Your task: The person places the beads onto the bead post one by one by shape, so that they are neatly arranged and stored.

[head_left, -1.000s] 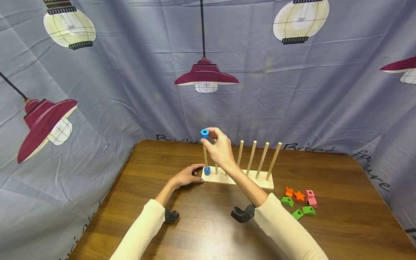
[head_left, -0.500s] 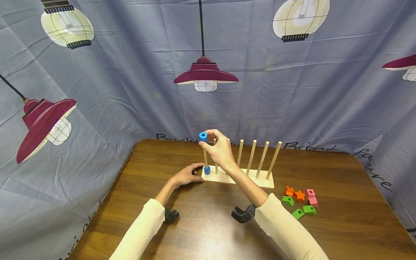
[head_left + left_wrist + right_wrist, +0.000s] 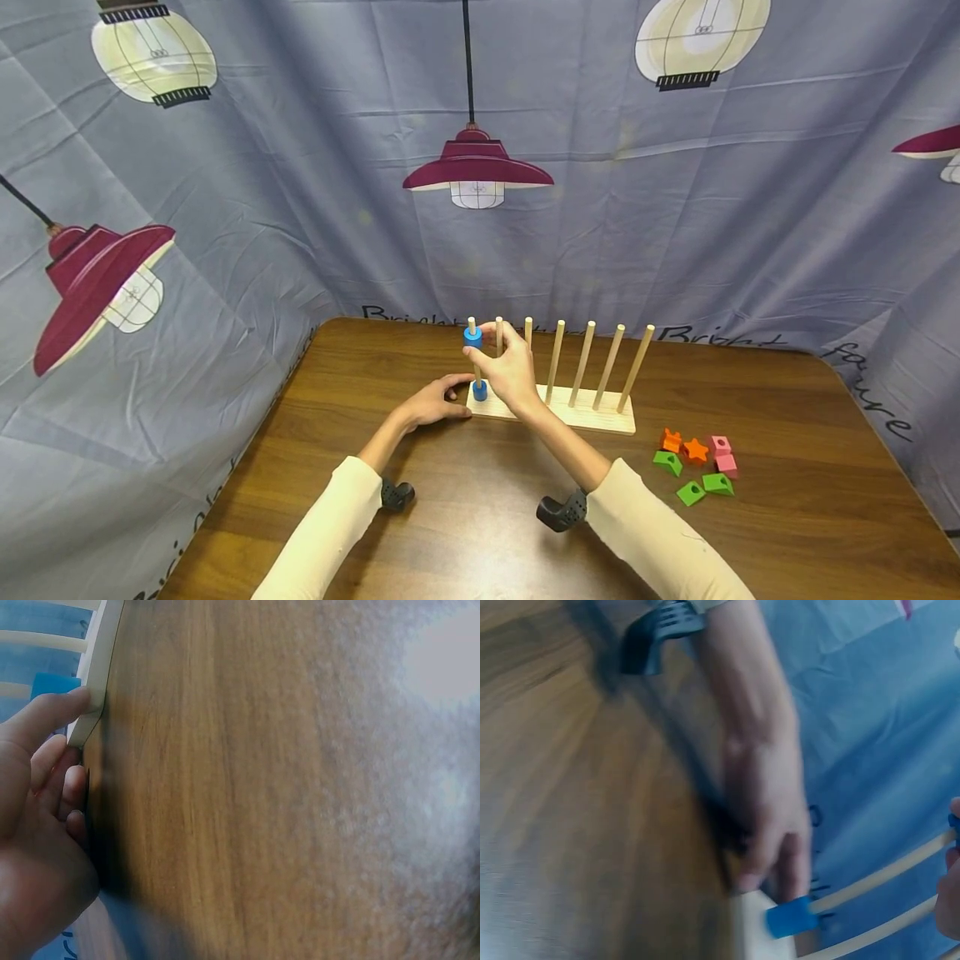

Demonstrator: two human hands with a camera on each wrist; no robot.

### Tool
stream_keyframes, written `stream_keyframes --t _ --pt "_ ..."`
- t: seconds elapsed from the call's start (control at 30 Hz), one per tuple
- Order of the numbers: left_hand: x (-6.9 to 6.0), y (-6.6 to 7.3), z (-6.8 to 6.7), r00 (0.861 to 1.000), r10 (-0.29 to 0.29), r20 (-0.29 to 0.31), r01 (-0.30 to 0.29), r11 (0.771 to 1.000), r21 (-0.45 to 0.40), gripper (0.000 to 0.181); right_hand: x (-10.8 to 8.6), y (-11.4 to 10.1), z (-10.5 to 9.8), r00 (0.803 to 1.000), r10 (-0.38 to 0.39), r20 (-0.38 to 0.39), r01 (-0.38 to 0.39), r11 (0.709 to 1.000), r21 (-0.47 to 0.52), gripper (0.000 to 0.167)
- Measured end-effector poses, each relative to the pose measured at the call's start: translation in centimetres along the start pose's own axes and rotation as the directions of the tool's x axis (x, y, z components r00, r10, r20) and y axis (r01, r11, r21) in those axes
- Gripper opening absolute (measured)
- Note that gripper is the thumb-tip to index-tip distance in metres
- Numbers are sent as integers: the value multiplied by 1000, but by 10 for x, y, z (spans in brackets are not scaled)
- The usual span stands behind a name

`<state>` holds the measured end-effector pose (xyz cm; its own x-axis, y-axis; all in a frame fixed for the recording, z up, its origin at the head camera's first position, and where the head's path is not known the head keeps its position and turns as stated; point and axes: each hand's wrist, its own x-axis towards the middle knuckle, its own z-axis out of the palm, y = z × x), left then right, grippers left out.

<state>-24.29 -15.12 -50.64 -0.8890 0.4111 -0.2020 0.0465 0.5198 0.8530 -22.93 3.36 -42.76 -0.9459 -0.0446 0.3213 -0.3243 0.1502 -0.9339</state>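
Note:
A wooden peg rack (image 3: 588,417) with several upright pegs stands on the table. My left hand (image 3: 429,404) grips its left end, the thumb on the front edge; in the left wrist view the thumb (image 3: 56,716) touches the pale base. One blue cylinder (image 3: 480,391) sits at the bottom of the leftmost peg. Higher on that peg is a second blue cylinder (image 3: 472,337), pinched between my right hand's (image 3: 510,371) thumb and fingers, with the peg's tip showing above it. Only the right fingertips (image 3: 951,896) appear at the edge of the right wrist view.
Right of the rack lie several loose blocks: orange pieces (image 3: 695,451), pink pieces (image 3: 724,465) and green pieces (image 3: 717,484). A patterned grey-blue curtain (image 3: 585,250) hangs behind the wooden table (image 3: 465,533).
My right hand has lowered the upper blue cylinder onto the leftmost peg, whose tip now comes out of its top. My left hand has stayed at the rack's end.

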Motion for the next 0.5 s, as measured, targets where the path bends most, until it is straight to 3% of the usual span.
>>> stream_keyframes --t 0.13,0.37,0.5 --pt "1 0 0 1000 1 0 -1 1000 -1 69 -9 22 6 998 65 -19 -64 997 40 29" --pt "1 -2 0 1000 -9 9 9 1000 5 72 -28 60 15 980 201 -11 -201 979 24 30" --pt "2 -2 1 1000 -1 11 1 1000 5 71 -32 72 18 968 249 -10 -249 968 1 29"
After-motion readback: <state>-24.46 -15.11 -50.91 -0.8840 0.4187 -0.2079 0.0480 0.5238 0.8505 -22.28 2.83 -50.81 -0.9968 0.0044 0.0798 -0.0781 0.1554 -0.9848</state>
